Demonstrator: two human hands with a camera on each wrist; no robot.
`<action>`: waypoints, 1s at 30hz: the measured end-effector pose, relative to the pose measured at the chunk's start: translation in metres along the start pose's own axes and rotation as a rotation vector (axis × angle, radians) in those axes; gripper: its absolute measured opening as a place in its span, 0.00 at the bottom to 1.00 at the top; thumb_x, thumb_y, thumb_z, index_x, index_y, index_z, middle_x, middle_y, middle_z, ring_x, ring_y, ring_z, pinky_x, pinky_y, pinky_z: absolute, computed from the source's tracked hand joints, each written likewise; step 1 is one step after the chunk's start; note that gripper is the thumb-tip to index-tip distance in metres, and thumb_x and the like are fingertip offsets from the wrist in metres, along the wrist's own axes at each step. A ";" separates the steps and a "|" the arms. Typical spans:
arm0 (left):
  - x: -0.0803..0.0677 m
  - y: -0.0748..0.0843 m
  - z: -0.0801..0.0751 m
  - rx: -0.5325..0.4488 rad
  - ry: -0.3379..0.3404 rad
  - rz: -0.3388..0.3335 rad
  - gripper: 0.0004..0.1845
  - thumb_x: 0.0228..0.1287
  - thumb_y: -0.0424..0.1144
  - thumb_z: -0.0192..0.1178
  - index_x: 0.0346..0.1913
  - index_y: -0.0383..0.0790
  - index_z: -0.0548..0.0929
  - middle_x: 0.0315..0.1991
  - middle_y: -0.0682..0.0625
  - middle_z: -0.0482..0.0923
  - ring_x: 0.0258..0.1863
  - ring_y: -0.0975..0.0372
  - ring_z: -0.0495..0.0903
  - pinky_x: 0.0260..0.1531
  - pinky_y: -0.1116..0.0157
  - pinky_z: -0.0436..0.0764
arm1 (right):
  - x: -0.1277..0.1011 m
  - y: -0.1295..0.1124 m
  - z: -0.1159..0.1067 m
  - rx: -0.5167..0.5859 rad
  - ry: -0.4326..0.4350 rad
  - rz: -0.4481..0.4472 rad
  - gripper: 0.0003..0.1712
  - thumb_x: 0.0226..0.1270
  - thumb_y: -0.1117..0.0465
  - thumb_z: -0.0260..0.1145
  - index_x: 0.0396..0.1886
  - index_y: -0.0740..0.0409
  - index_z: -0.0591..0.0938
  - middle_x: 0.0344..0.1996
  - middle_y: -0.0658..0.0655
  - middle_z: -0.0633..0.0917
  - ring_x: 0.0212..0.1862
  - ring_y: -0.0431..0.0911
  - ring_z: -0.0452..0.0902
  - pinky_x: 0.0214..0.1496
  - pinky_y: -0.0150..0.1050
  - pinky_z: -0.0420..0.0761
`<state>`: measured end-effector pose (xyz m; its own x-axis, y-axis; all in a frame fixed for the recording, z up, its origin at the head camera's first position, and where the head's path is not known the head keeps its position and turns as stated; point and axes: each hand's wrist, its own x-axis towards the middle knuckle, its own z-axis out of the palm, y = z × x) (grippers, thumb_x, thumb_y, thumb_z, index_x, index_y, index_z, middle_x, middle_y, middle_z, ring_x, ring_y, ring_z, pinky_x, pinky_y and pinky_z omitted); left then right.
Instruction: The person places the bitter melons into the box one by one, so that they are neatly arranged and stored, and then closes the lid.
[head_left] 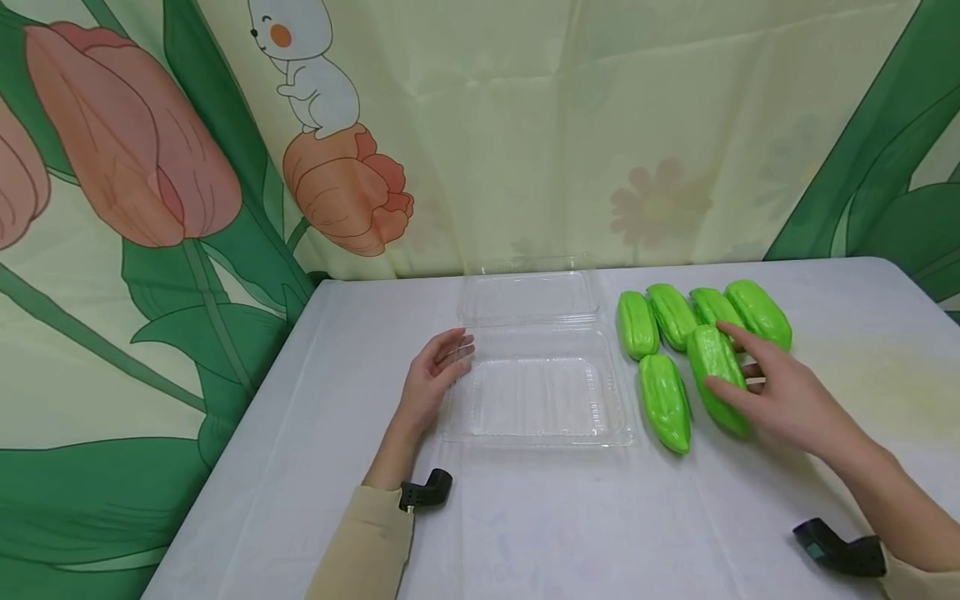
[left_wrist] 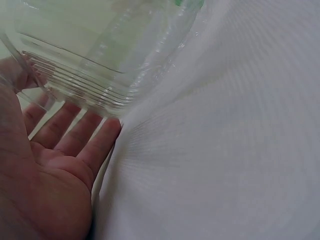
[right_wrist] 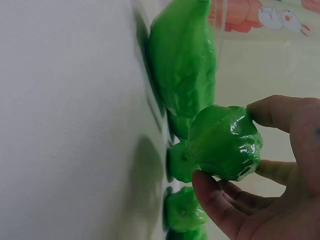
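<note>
Green gourd (head_left: 716,375) sits in your right hand (head_left: 787,400), fingers and thumb curled round it, long axis running away from you, just right of the clear tray (head_left: 540,433) that your relaxed left hand (head_left: 435,379) touches on the surface (head_left: 585,517).

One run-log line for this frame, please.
left hand: steadies clear clamshell box, lid open | right hand: grips green gourd | five gourds beside it on table
</note>
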<state>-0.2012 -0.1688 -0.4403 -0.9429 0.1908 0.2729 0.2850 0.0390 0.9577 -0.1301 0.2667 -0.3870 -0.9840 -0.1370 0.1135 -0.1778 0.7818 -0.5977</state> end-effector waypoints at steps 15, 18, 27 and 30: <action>-0.001 0.001 0.000 0.009 -0.006 0.001 0.26 0.69 0.21 0.57 0.69 0.25 0.68 0.63 0.35 0.75 0.63 0.46 0.76 0.60 0.63 0.76 | 0.014 -0.033 -0.019 0.046 0.040 -0.047 0.45 0.69 0.53 0.69 0.79 0.58 0.59 0.63 0.71 0.70 0.51 0.66 0.77 0.36 0.21 0.73; 0.000 -0.001 -0.001 0.013 -0.006 0.001 0.26 0.69 0.21 0.56 0.69 0.25 0.68 0.64 0.34 0.75 0.63 0.45 0.76 0.60 0.62 0.76 | 0.019 -0.041 -0.019 0.070 0.039 -0.066 0.45 0.70 0.54 0.69 0.79 0.59 0.59 0.62 0.71 0.69 0.51 0.66 0.77 0.37 0.18 0.72; -0.001 0.000 0.000 0.005 -0.005 -0.010 0.26 0.69 0.21 0.56 0.69 0.26 0.68 0.64 0.34 0.75 0.63 0.45 0.76 0.58 0.65 0.77 | 0.030 -0.063 -0.012 0.112 0.054 -0.113 0.44 0.69 0.57 0.70 0.78 0.60 0.60 0.58 0.69 0.72 0.47 0.61 0.77 0.37 0.18 0.72; -0.001 0.000 0.000 0.018 -0.006 -0.002 0.26 0.69 0.22 0.56 0.69 0.27 0.68 0.64 0.35 0.75 0.63 0.46 0.76 0.59 0.63 0.76 | 0.034 -0.071 -0.009 0.132 0.040 -0.111 0.44 0.70 0.56 0.69 0.79 0.59 0.59 0.60 0.69 0.71 0.48 0.60 0.77 0.38 0.17 0.71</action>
<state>-0.2003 -0.1692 -0.4403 -0.9425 0.1963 0.2704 0.2863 0.0568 0.9565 -0.1508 0.2122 -0.3338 -0.9577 -0.1913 0.2148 -0.2872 0.6765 -0.6782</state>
